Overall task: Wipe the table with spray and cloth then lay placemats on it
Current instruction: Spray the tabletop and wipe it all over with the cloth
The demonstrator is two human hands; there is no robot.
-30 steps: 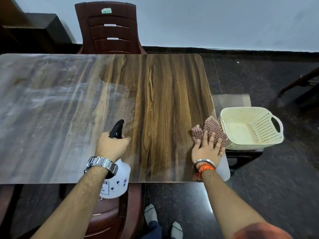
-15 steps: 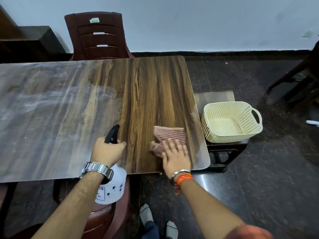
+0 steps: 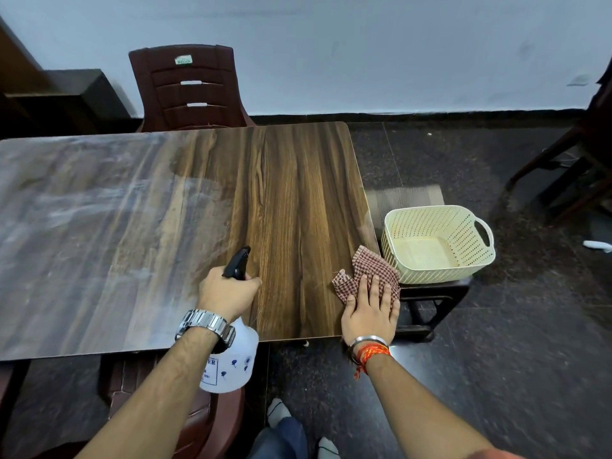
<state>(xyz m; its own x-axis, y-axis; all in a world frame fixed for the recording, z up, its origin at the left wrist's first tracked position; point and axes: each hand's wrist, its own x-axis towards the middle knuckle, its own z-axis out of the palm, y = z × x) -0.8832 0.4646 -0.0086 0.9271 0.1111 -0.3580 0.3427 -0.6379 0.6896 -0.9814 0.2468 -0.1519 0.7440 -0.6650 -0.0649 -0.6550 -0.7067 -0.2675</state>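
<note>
The wooden table (image 3: 291,180) fills the left and middle of the view; its left part looks hazy and streaked, its right part dark and glossy. My left hand (image 3: 228,293) grips a white spray bottle (image 3: 231,359) with a black trigger head, held at the table's near edge. My right hand (image 3: 371,313) lies flat with straight fingers on a red checked cloth (image 3: 367,270), pressing it down at the table's near right corner. A grey placemat (image 3: 404,197) lies on a low stand to the right of the table, partly under a basket.
A cream perforated basket (image 3: 437,243) sits on a low dark stand (image 3: 430,299) right of the table. A brown plastic chair (image 3: 188,87) stands behind the table, another chair (image 3: 198,409) below its near edge. Dark wooden furniture (image 3: 569,167) is at far right.
My right hand swept the cloth left toward the middle of the near edge, then back right to the corner. The left hand with the bottle stayed roughly in place.
</note>
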